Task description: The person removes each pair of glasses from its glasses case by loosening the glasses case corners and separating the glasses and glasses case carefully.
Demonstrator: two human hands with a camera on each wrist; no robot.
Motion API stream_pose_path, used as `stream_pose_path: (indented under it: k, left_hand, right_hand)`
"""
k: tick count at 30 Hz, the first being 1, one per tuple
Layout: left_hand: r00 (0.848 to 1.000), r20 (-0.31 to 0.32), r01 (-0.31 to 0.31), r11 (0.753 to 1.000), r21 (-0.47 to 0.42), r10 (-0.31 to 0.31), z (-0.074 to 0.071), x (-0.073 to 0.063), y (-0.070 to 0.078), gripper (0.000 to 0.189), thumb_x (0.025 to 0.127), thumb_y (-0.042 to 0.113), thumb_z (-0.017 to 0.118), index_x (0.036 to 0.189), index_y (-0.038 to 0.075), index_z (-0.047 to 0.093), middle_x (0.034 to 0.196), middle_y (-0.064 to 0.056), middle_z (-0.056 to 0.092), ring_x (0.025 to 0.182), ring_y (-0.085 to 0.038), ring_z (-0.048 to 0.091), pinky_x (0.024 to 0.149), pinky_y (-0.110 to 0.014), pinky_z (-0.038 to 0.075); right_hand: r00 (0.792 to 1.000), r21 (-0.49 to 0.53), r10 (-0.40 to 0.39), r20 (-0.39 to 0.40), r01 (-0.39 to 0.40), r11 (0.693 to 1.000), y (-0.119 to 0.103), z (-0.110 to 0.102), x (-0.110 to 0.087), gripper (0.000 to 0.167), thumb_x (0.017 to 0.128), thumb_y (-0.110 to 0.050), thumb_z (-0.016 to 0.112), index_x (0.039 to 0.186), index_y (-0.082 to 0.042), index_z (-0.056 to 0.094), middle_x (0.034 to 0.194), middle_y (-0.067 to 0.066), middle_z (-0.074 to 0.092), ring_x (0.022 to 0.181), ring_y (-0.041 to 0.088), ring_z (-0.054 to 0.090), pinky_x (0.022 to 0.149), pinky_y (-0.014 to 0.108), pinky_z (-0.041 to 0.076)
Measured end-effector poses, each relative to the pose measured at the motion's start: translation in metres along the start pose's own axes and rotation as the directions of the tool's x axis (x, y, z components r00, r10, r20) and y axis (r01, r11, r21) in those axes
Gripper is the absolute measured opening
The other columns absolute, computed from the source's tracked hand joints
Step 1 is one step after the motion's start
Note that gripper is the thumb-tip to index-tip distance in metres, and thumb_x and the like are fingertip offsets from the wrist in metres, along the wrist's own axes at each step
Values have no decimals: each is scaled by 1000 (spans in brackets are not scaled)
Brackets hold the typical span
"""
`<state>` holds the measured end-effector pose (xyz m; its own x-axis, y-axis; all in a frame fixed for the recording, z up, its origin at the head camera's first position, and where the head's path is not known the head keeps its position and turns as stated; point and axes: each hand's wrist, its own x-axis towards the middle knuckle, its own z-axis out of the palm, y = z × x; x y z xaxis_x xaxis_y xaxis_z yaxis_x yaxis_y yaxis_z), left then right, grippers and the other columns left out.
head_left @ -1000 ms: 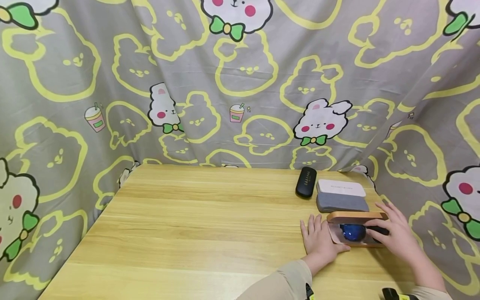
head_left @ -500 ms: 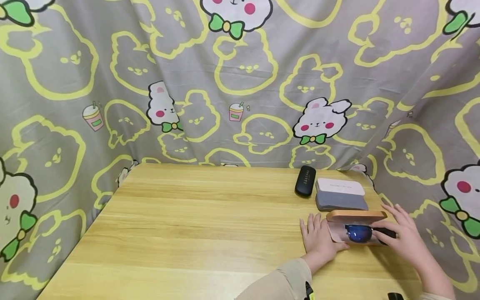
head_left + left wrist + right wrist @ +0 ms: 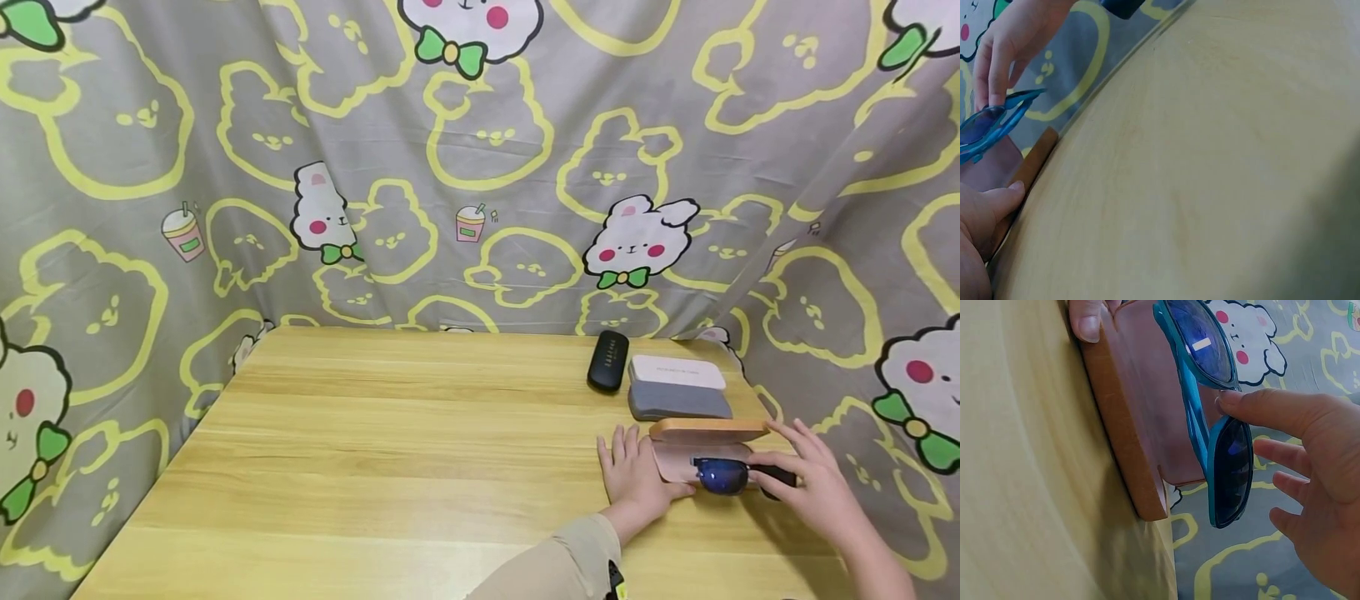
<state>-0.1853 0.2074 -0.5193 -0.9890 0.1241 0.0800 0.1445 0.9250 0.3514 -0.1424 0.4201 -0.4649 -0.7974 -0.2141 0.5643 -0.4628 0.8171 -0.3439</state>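
Observation:
My right hand (image 3: 813,492) pinches a pair of sunglasses (image 3: 1232,469) at the bridge between thumb and finger. They have dark blue lenses and bright blue inner frames, with the temples folded. An open brown glasses case (image 3: 1125,437) with a pink lining lies on the table below them, its lid (image 3: 708,429) raised at the back. In the head view, the sunglasses overlap the case's front edge. At the case's left end, my left hand (image 3: 636,475) lies with straight, spread fingers on the table and its thumb (image 3: 1007,200) along the case's front wall.
Behind the brown case lies a white and grey glasses case (image 3: 678,387). A black glasses case (image 3: 607,361) sits to its left, near the back edge of the wooden table (image 3: 360,467). A patterned curtain (image 3: 517,167) hangs around the table's back and sides.
The right hand has lifted the sunglasses from inside the case and drawn them slightly right and toward the front. My left hand has stayed at the case's left end.

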Motion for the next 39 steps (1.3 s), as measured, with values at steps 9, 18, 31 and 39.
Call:
stream_pose_path:
  k: [9,18,31,39]
  left_hand:
    - [1000,13,10,1000,18,-10,0,1,2,93,60,88,60,135,35,47,151,16,38,148,-10,26,122,-42,19]
    - [1000,-2,14,1000,11,-14,0,1,2,94,59,86,62,136,34,46,151,16,38,147,-10,26,122,-42,19]
    - [1000,-2,-18,999,-48,17,-5,0,-2,88,62,76,72,135,34,47,150,15,40,146,-12,29,120,-45,23]
    - [1000,21,-17,987,-160,20,-12,0,-5,73,63,63,81,127,39,56,146,15,46,145,-14,32,120,-46,23]
  right_hand:
    - [1000,35,-25,-9,26,999,-2,1,-8,24,64,-1,83,84,-12,74,145,-34,28,146,-5,6,121,60,0]
    - [998,63,-59,-12,59,996,0,4,-16,30,61,-1,83,83,-19,74,143,-36,30,145,-9,7,121,61,0]
    - [1000,85,-27,17,25,996,-1,10,-25,35,60,3,82,83,-22,73,140,-38,31,141,-14,7,116,69,1]
    - [998,67,-49,28,47,997,0,13,-27,39,58,4,83,83,-25,73,139,-40,30,139,-16,7,120,22,-1]
